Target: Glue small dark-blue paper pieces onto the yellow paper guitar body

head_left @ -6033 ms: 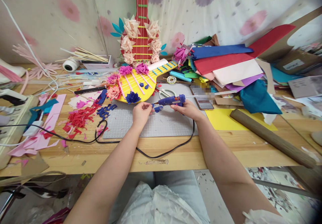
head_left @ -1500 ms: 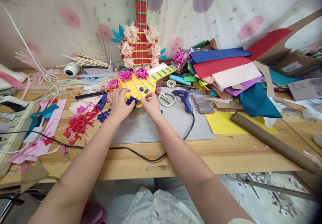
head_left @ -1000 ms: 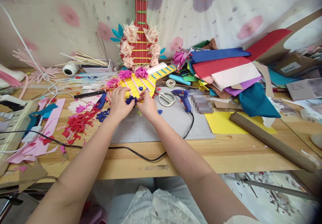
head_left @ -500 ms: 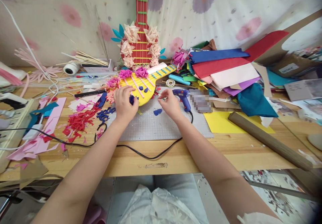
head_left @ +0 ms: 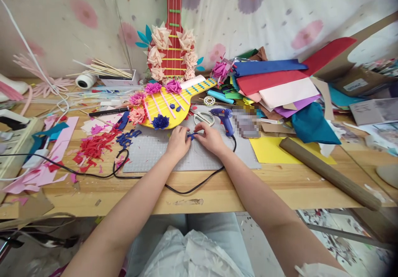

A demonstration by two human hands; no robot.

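My left hand (head_left: 178, 142) and my right hand (head_left: 210, 138) meet over the grey cutting mat (head_left: 155, 152), both pinching a small blue paper piece (head_left: 192, 135) between the fingertips. Behind them lies a yellow paper guitar (head_left: 169, 105) with pink and magenta paper flowers and one dark blue flower (head_left: 161, 122) on its near edge. A blue glue gun (head_left: 222, 116) rests just right of my right hand, its black cord (head_left: 174, 185) looping across the table front. Scissors (head_left: 203, 117) lie beyond my hands.
Red and blue paper scraps (head_left: 93, 146) litter the left. A red guitar (head_left: 173, 40) with cream flowers leans on the wall. Coloured felt sheets (head_left: 280, 86) pile at the right, with a yellow sheet (head_left: 270, 150) and a brown roll (head_left: 326, 173) near the front.
Both hands left the blue flower on the yellow guitar and came back to the mat. They now hold a small blue paper piece that lay loose there half a second ago.
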